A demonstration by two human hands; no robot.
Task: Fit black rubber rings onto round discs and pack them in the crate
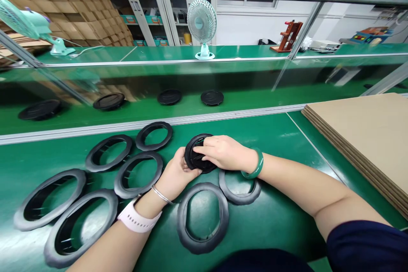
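Observation:
A round black plastic part (195, 156) sits at the middle of the green table, held between both hands. My left hand (176, 174) grips its near left edge with the fingers curled around it. My right hand (223, 151) lies over its top, fingers pressed onto the part. Several black rings lie on the table around the hands, one (203, 216) just in front of me and one (239, 187) under my right wrist. More rings (138, 174) lie spread to the left.
A stack of brown cardboard sheets (366, 136) fills the right side of the table. Black round covers (212, 97) lie on the green conveyor belt (255, 93) behind a metal rail. Two small fans (202, 23) stand on the far bench.

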